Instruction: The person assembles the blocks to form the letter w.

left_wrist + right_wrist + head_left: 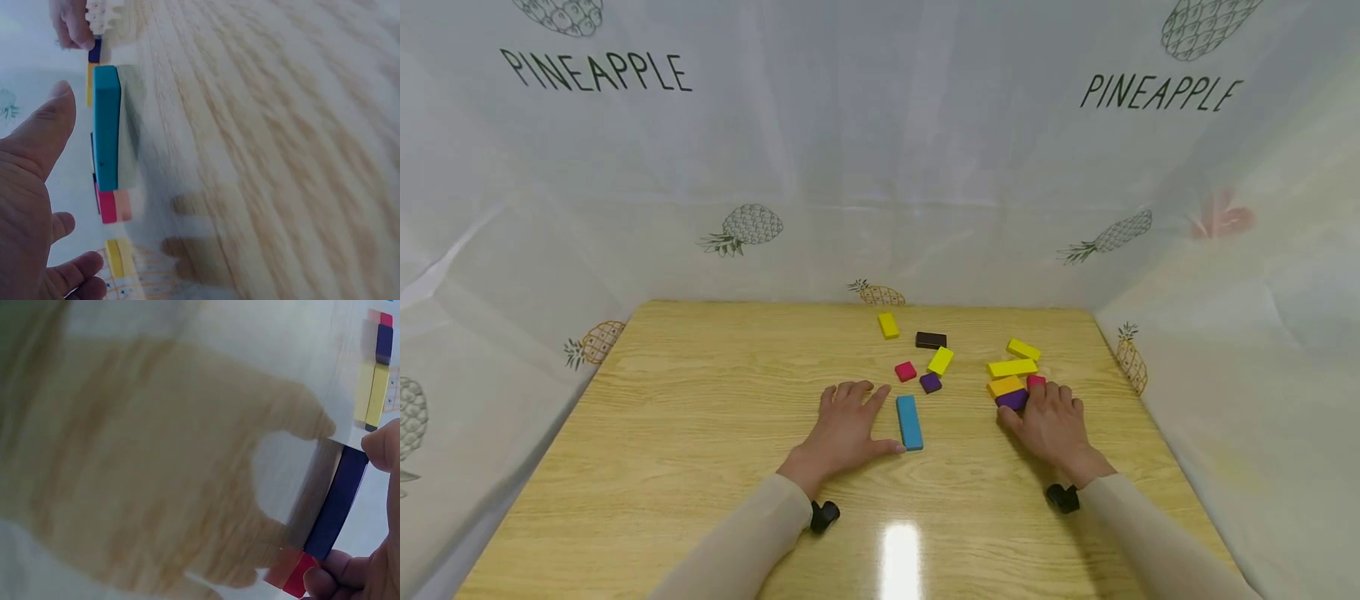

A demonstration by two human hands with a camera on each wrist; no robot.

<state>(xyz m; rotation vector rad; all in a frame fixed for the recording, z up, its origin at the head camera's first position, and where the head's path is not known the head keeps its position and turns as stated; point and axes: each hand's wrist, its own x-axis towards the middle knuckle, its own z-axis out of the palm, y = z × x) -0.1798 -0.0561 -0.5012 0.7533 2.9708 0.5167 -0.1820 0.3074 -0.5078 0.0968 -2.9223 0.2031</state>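
Note:
My left hand lies flat on the wooden table with its fingers spread. Its thumb sits just beside a long blue block, a narrow gap showing between them in the left wrist view, where the blue block stands on its edge. My right hand rests at the right cluster. Its thumb and a curled finger touch opposite ends of a purple block, seen as the dark bar in the right wrist view. A red block lies under the fingertips.
An orange block and two yellow bars lie just beyond the right hand. Mid-table lie a red square, a small purple square, a yellow block, a dark brown block and another yellow block. White pineapple-print sheets wall the table.

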